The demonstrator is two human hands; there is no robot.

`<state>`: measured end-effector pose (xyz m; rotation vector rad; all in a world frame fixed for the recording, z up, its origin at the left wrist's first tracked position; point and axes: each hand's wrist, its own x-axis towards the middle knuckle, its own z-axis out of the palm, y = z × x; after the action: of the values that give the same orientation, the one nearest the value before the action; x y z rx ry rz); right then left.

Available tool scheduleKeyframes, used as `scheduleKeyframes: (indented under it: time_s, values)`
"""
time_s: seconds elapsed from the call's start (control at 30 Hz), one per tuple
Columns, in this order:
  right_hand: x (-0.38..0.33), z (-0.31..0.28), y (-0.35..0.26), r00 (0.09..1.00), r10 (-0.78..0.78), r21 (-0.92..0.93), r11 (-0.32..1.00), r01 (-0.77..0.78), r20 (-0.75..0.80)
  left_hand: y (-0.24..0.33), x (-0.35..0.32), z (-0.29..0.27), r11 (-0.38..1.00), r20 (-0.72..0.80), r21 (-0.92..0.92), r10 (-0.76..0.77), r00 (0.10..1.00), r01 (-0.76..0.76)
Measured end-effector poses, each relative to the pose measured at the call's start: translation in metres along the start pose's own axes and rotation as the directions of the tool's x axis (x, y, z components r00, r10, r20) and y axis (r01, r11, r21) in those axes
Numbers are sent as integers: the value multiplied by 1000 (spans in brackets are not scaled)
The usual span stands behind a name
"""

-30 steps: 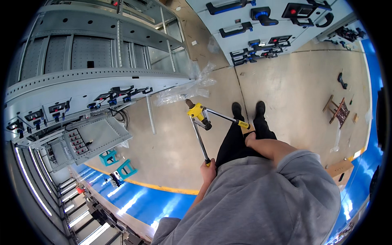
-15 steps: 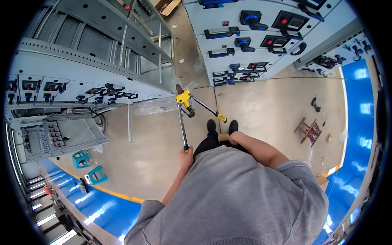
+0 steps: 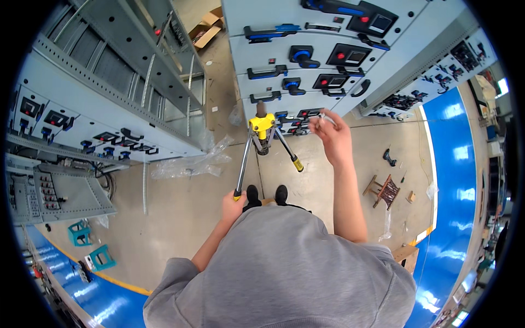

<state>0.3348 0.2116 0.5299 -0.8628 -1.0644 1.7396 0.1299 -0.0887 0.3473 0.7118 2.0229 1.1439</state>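
Note:
A long-handled crimping tool (image 3: 263,124) with a yellow head stands out in front of me, its two metal handles spread apart. My left hand (image 3: 233,208) is closed around the end of its left handle; the right handle, with a yellow-and-black grip, hangs free. Raised to the right of the tool head, my right hand (image 3: 334,139) pinches a small silvery piece (image 3: 324,117) between its fingertips. Its exact kind is too small to make out. A strip of brown cardboard (image 3: 268,202) shows at my waist, mostly hidden by my shirt.
Grey switchgear cabinets (image 3: 295,46) with handles and red buttons stand ahead, and an open metal frame (image 3: 109,60) at the left. Plastic wrap (image 3: 191,167) lies on the floor. Teal stools (image 3: 101,258) are at left; a wooden stool (image 3: 384,190) and a power drill (image 3: 389,157) at right.
My right hand has come up from my waist to beside the tool head, now with a small silvery piece in its fingers. My left hand still grips the handle. The view has shifted.

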Motion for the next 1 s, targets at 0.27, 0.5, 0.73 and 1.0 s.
scheduleKeyframes:
  time_s: [0.27, 0.5, 0.73, 1.0]
  values:
    - [2, 91, -73, 982, -174, 173, 972, 161, 67, 71, 7, -12, 974, 145, 32, 216, 966, -223]
    - [-17, 89, -84, 952, -293, 133, 951, 281, 87, 94, -5, -21, 950, 128, 44, 301, 945, -308]
    - [-20, 92, -87, 935, -328, 170, 937, 305, 133, 103, -11, -29, 952, 124, 114, 270, 955, -284]
    - [-17, 89, -94, 881, -411, 31, 909, 416, 236, 116, -11, -30, 949, 135, 75, 295, 946, -307]
